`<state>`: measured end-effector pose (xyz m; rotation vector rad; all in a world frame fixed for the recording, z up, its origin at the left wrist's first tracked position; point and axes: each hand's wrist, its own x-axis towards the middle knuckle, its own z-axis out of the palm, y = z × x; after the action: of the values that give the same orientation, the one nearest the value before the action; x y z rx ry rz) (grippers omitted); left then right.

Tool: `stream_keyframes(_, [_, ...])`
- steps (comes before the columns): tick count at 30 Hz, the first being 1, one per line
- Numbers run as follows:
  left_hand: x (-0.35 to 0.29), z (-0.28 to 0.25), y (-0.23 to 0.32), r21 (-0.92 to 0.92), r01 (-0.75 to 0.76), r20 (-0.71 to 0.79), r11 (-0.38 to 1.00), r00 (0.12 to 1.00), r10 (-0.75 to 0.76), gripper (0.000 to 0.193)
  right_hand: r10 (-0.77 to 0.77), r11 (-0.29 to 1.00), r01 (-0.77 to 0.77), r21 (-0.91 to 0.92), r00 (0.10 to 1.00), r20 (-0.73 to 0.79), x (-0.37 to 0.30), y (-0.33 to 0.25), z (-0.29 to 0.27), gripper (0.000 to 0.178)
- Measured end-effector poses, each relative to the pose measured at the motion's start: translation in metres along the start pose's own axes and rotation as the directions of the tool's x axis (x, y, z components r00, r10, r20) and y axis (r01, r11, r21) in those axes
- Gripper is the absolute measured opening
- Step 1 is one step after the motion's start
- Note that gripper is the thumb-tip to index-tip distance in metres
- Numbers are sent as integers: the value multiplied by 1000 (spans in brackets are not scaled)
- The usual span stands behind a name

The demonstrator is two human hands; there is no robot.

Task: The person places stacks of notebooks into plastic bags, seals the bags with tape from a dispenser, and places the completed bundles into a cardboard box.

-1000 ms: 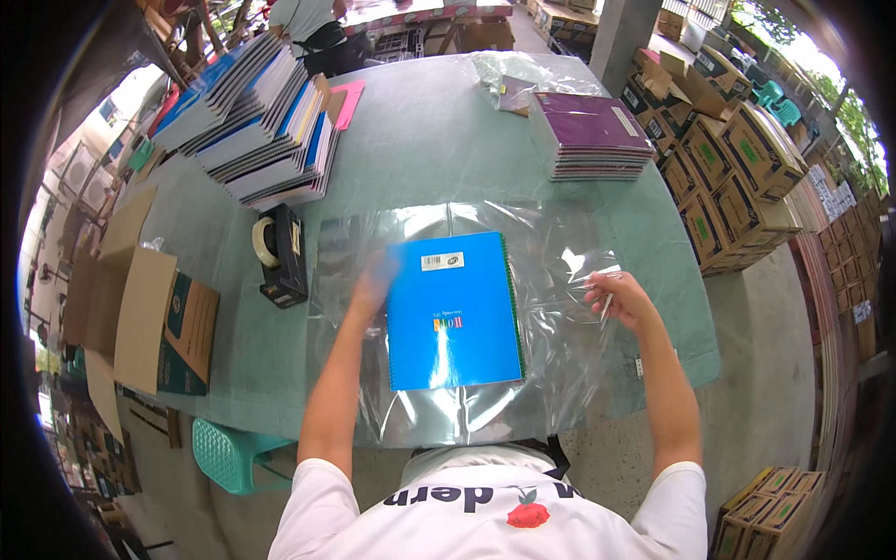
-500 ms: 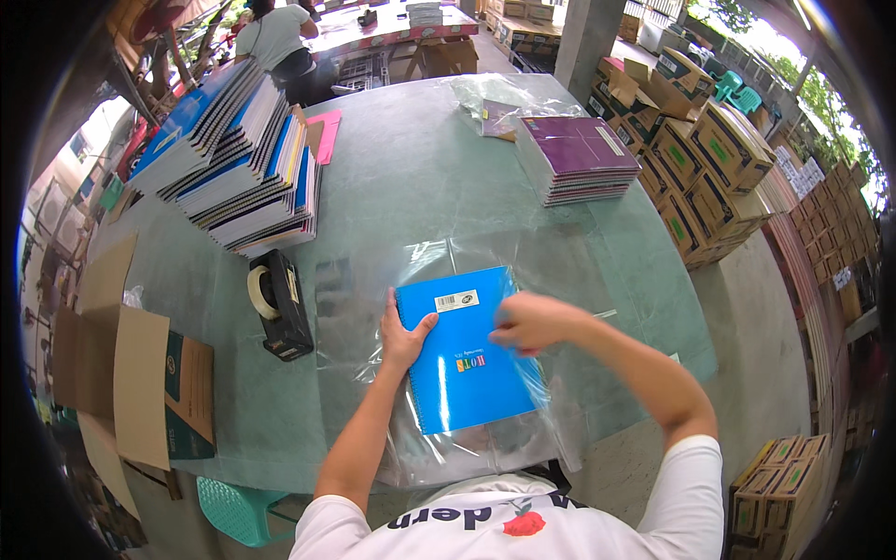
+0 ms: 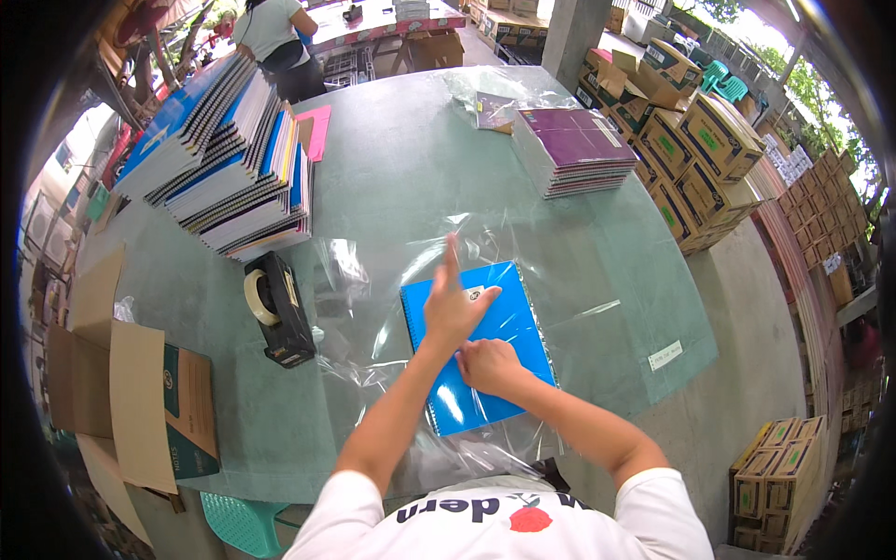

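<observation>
A blue spiral notebook [image 3: 509, 322] lies on clear plastic film [image 3: 373, 359] in front of me, its coil edge to the left. Part of the film is folded over its right side and shines on the cover. My left hand [image 3: 455, 306] rests over the upper part of the cover, fingers stretched out and thumb apart, partly hiding a white label. Just below it, my right hand [image 3: 491, 366] is closed against the cover, fingers curled on the film near the left wrist. Its fingertips are mostly hidden.
A black tape dispenser [image 3: 278, 308] stands left of the film. Behind it rise stacked spiral notebooks [image 3: 243, 177]; purple notebooks [image 3: 574, 149] are piled at the far right. An open carton [image 3: 140, 401] stands at the left. Another person [image 3: 277, 47] works beyond the table.
My right hand has moved left across the cover, bringing film over it. My left hand has shifted up and right from the coil edge onto the cover.
</observation>
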<state>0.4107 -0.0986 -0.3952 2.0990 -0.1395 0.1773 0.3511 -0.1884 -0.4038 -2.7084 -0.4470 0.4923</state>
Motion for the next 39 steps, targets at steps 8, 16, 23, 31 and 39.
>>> stream_keyframes(8, [110,-45,-114,567,88,-362,819,920,151,54,-244,938,284,199,948,-203,-20,14,17,38])
stream_keyframes(16, [-173,-107,-67,653,200,96,731,935,-342,31,-246,953,232,193,968,54,-11,17,-1,66])
stream_keyframes(23, [-183,-122,-107,-5,515,-249,857,830,-500,50,-397,915,370,-163,897,-194,-10,30,4,66])
stream_keyframes(31, [-119,-38,-53,305,355,-420,884,883,-209,84,-361,929,295,-226,857,-367,-11,26,32,64])
stream_keyframes(39, [-128,-100,-49,615,165,-217,771,976,-36,76,-304,952,305,-33,927,-221,7,39,11,50])
